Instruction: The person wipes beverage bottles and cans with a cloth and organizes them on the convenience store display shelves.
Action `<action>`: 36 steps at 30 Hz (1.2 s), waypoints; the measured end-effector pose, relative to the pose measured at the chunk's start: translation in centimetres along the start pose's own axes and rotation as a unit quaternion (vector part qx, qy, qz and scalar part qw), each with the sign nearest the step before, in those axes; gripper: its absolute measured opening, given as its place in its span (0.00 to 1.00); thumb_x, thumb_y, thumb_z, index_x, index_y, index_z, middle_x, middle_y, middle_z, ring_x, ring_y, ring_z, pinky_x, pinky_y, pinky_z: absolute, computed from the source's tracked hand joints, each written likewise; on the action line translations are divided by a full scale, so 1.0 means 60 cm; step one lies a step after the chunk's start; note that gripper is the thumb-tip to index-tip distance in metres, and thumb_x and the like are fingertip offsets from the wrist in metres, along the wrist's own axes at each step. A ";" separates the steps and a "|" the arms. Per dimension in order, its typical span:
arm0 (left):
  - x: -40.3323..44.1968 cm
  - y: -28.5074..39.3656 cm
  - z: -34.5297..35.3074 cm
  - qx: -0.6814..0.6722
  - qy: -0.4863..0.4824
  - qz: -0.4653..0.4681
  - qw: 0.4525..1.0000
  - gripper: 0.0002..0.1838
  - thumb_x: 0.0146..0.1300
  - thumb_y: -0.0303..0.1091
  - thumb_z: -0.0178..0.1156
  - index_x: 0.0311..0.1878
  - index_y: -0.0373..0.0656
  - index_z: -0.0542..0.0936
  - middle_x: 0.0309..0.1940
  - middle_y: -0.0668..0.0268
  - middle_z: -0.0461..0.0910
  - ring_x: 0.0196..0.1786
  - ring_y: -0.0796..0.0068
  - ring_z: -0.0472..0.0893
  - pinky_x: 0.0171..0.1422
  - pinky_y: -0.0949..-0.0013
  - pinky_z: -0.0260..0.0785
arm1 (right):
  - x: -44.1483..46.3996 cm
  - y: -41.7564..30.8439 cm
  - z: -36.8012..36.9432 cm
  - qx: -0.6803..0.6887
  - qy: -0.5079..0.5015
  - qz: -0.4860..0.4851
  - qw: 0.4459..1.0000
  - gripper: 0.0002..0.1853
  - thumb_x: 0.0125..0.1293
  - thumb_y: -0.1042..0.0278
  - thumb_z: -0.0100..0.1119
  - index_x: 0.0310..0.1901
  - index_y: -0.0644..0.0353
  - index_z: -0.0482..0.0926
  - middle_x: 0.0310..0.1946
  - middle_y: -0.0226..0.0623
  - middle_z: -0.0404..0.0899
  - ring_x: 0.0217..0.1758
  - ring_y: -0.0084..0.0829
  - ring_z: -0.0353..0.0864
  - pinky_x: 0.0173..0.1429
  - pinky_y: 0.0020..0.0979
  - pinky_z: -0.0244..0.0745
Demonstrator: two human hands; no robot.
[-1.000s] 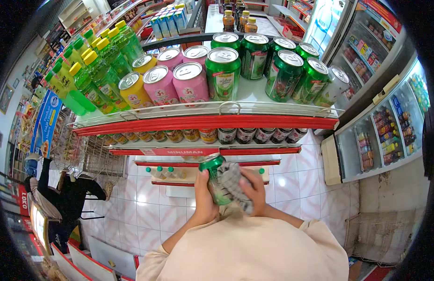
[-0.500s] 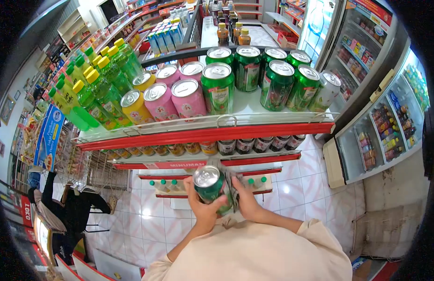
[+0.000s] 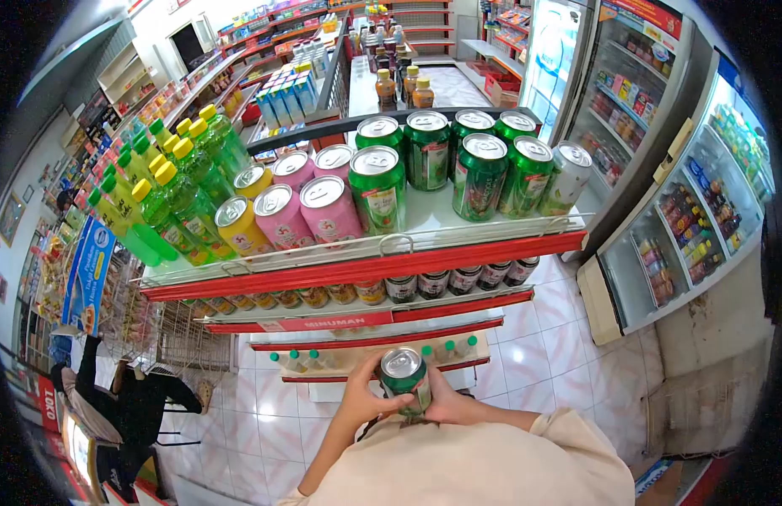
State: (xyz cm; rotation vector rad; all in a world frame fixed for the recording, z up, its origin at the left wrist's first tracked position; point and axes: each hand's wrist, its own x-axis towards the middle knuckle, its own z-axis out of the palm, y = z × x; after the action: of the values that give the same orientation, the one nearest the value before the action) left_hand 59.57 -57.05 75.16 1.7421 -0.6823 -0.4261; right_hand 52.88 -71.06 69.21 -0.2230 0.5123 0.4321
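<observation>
- held can (image 3: 401, 381): deep green, silver-topped, with paler green low on its side.
- shirt (image 3: 467, 464): plain pale beige.
- green cans (image 3: 377, 192): glossy, from bright to dark green, silver-topped, some with whitish label patches.
- pink cans (image 3: 330, 212): soft pink with white and red print, silver-topped.
- yellow cans (image 3: 242, 228): warm yellow, silver-topped.
- white can (image 3: 566, 180): whitish with green lower down, silver-topped.
- tall bottles (image 3: 167, 211): bright green, some yellow-capped, others green-capped.
- shelf (image 3: 366, 268): white board, solid red front strip.
- small bottles (image 3: 450, 348): pale, teal-capped.
- floor (image 3: 534, 371): white tiles, marbled with pale pink streaks.
- sign (image 3: 89, 266): vivid blue with white lettering.
- cartons (image 3: 285, 99): blue and white.
</observation>
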 end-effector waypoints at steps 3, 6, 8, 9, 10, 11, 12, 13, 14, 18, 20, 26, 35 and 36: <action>-0.007 -0.010 0.003 -0.030 0.014 -0.061 0.998 0.49 0.28 0.37 0.80 0.58 0.42 0.65 0.49 0.61 0.73 0.54 0.68 0.74 0.57 0.67 0.66 | 0.001 -0.004 -0.011 0.031 0.081 0.014 0.996 0.25 0.67 0.41 0.38 0.51 0.51 0.73 0.47 0.38 0.77 0.48 0.40 0.76 0.50 0.49 0.73; -0.001 -0.012 0.009 0.000 0.015 -0.002 1.000 0.51 0.30 0.33 0.80 0.61 0.42 0.61 0.51 0.59 0.72 0.57 0.66 0.72 0.61 0.64 0.65 | 0.003 -0.008 -0.020 0.039 0.038 -0.036 0.998 0.24 0.68 0.43 0.36 0.52 0.50 0.73 0.48 0.35 0.77 0.50 0.39 0.76 0.51 0.47 0.74; 0.002 -0.002 0.007 0.043 -0.005 -0.003 0.999 0.52 0.33 0.35 0.79 0.63 0.41 0.58 0.57 0.56 0.67 0.60 0.64 0.69 0.63 0.63 0.63 | -0.009 -0.013 -0.018 0.028 0.085 -0.052 0.995 0.23 0.68 0.45 0.38 0.53 0.50 0.73 0.50 0.33 0.77 0.52 0.36 0.76 0.53 0.43 0.74; 0.004 -0.006 0.005 0.078 -0.033 -0.004 0.996 0.51 0.35 0.35 0.78 0.64 0.42 0.58 0.58 0.56 0.67 0.60 0.63 0.69 0.63 0.63 0.63 | -0.013 -0.012 -0.016 0.042 0.094 -0.069 0.992 0.23 0.68 0.45 0.38 0.53 0.50 0.74 0.50 0.33 0.77 0.52 0.36 0.76 0.53 0.42 0.74; 0.005 -0.013 0.001 0.112 -0.060 -0.005 0.992 0.50 0.37 0.35 0.77 0.64 0.42 0.58 0.58 0.56 0.67 0.61 0.63 0.69 0.63 0.63 0.62 | -0.017 -0.012 -0.016 0.055 0.103 -0.086 0.989 0.23 0.69 0.46 0.39 0.53 0.51 0.74 0.50 0.33 0.77 0.52 0.35 0.76 0.53 0.41 0.73; 0.007 -0.017 0.000 0.146 -0.088 -0.005 0.985 0.49 0.39 0.36 0.76 0.65 0.43 0.58 0.58 0.56 0.66 0.61 0.63 0.68 0.63 0.63 0.62 | -0.019 -0.012 -0.017 0.069 0.112 -0.103 0.986 0.22 0.69 0.46 0.39 0.53 0.51 0.74 0.50 0.33 0.77 0.52 0.34 0.77 0.53 0.40 0.73; 0.007 -0.017 0.003 0.107 -0.081 -0.031 0.990 0.46 0.41 0.36 0.74 0.64 0.42 0.59 0.55 0.56 0.69 0.58 0.63 0.70 0.61 0.65 0.63 | -0.015 -0.014 -0.026 0.063 0.110 -0.133 0.983 0.22 0.68 0.46 0.40 0.52 0.52 0.74 0.50 0.33 0.78 0.51 0.34 0.77 0.53 0.40 0.73; 0.006 -0.017 0.007 0.069 -0.073 -0.057 0.993 0.44 0.42 0.37 0.73 0.62 0.41 0.61 0.52 0.55 0.71 0.55 0.64 0.73 0.59 0.66 0.64 | -0.005 -0.018 -0.039 0.058 0.109 -0.162 0.979 0.22 0.68 0.46 0.41 0.52 0.52 0.74 0.49 0.33 0.78 0.51 0.34 0.77 0.54 0.39 0.73; 0.004 -0.017 0.012 0.030 -0.065 -0.085 0.994 0.41 0.44 0.37 0.72 0.61 0.41 0.63 0.48 0.54 0.74 0.52 0.64 0.75 0.58 0.67 0.66 | 0.000 -0.020 -0.049 0.052 0.108 -0.189 0.975 0.23 0.68 0.46 0.41 0.52 0.53 0.74 0.49 0.33 0.78 0.51 0.35 0.77 0.54 0.39 0.73; 0.013 -0.026 0.026 -0.016 0.004 -0.111 0.994 0.31 0.45 0.30 0.69 0.54 0.42 0.68 0.46 0.61 0.75 0.49 0.68 0.74 0.54 0.67 0.66 | -0.015 -0.020 -0.020 0.024 0.141 -0.168 0.975 0.22 0.66 0.45 0.45 0.50 0.52 0.76 0.47 0.32 0.79 0.47 0.32 0.79 0.53 0.37 0.73; 0.020 -0.011 0.026 0.041 0.002 -0.027 0.999 0.31 0.42 0.30 0.71 0.52 0.42 0.70 0.45 0.61 0.75 0.49 0.67 0.74 0.54 0.67 0.66 | -0.021 -0.025 -0.016 0.042 0.115 -0.142 0.982 0.21 0.66 0.45 0.46 0.49 0.51 0.76 0.46 0.31 0.79 0.46 0.32 0.79 0.53 0.37 0.74; 0.014 -0.001 0.040 0.159 0.001 0.139 0.977 0.34 0.37 0.36 0.74 0.50 0.39 0.71 0.48 0.57 0.76 0.49 0.59 0.77 0.52 0.63 0.70 | -0.005 -0.026 -0.043 0.095 0.098 -0.174 0.975 0.18 0.68 0.50 0.44 0.49 0.52 0.75 0.45 0.31 0.79 0.47 0.30 0.77 0.53 0.35 0.73; -0.001 -0.066 0.050 -0.270 0.075 -0.163 0.946 0.38 0.50 0.34 0.69 0.61 0.43 0.58 0.52 0.64 0.66 0.55 0.69 0.68 0.61 0.65 0.64 | -0.025 -0.034 -0.038 -0.174 0.149 -0.350 0.908 0.18 0.60 0.67 0.61 0.51 0.62 0.73 0.47 0.33 0.77 0.49 0.29 0.75 0.54 0.28 0.68; -0.001 -0.067 0.047 -0.346 0.067 -0.156 0.923 0.36 0.53 0.34 0.67 0.61 0.44 0.58 0.52 0.64 0.66 0.55 0.69 0.68 0.61 0.65 0.64 | -0.044 -0.039 -0.008 -0.213 0.111 -0.406 0.882 0.21 0.55 0.71 0.65 0.51 0.63 0.73 0.50 0.38 0.75 0.52 0.33 0.74 0.56 0.30 0.67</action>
State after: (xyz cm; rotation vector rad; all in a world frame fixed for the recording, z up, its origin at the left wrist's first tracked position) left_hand 58.71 -58.43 70.50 1.1790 -0.1122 -0.6670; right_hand 51.65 -74.19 70.40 -0.8837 0.4940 -0.3219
